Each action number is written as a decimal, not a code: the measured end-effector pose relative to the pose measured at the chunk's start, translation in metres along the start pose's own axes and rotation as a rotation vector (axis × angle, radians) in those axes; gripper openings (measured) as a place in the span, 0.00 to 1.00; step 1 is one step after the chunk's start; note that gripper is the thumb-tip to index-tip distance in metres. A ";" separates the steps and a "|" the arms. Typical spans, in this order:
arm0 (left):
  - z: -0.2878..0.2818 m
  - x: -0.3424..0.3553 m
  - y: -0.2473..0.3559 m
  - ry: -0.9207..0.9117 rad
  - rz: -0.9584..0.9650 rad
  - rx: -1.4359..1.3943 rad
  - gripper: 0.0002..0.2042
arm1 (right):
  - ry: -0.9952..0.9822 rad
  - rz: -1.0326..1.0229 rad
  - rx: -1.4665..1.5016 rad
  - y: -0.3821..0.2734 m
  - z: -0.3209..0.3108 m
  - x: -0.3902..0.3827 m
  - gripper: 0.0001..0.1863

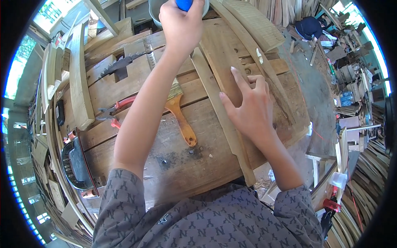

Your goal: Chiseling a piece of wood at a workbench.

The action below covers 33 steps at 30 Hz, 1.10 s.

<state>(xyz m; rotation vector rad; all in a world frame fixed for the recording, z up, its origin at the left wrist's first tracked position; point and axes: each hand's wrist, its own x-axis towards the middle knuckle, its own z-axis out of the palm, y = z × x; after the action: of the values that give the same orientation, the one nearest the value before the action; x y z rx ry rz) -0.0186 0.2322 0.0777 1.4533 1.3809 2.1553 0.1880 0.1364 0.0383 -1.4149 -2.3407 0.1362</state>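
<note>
My left hand (182,25) reaches to the far edge of the bench and is closed round a blue object (184,4), perhaps a handle; its lower part is hidden by the hand. This hand is at the mouth of a pale bucket (154,11). My right hand (252,103) is spread over a long brown board (221,53), fingers apart, holding nothing. Alongside that board runs a narrow wooden strip (209,89). A flat paintbrush (182,120) with a wooden handle lies between my arms. Red-handled pliers (124,103) lie partly under my left forearm.
The wooden workbench (173,165) carries a toothed saw blade (120,66), a pale timber piece (78,78) and a dark metal tool (78,165) at its left edge. Curved planks (252,25) lie far right. Stacked wood strips (368,186) line the right side.
</note>
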 end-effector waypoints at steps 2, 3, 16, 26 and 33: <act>0.000 -0.001 0.000 0.013 -0.005 -0.023 0.17 | -0.009 0.004 0.015 -0.001 0.006 0.002 0.33; 0.000 -0.001 -0.001 0.025 -0.009 -0.049 0.17 | -0.017 0.010 0.028 -0.002 0.009 0.002 0.34; -0.001 0.003 0.000 0.037 -0.078 -0.024 0.17 | -0.061 0.032 0.036 0.001 0.015 0.002 0.34; 0.004 -0.002 0.007 0.030 -0.028 -0.034 0.17 | -0.074 0.061 0.060 0.001 0.017 0.002 0.35; -0.002 0.003 -0.005 0.034 -0.073 0.017 0.20 | -0.109 0.077 0.070 -0.001 0.013 0.006 0.39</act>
<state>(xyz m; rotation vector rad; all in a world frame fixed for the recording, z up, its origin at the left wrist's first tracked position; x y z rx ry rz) -0.0232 0.2354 0.0757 1.3565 1.4433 2.1380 0.1796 0.1424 0.0286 -1.4986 -2.3434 0.3208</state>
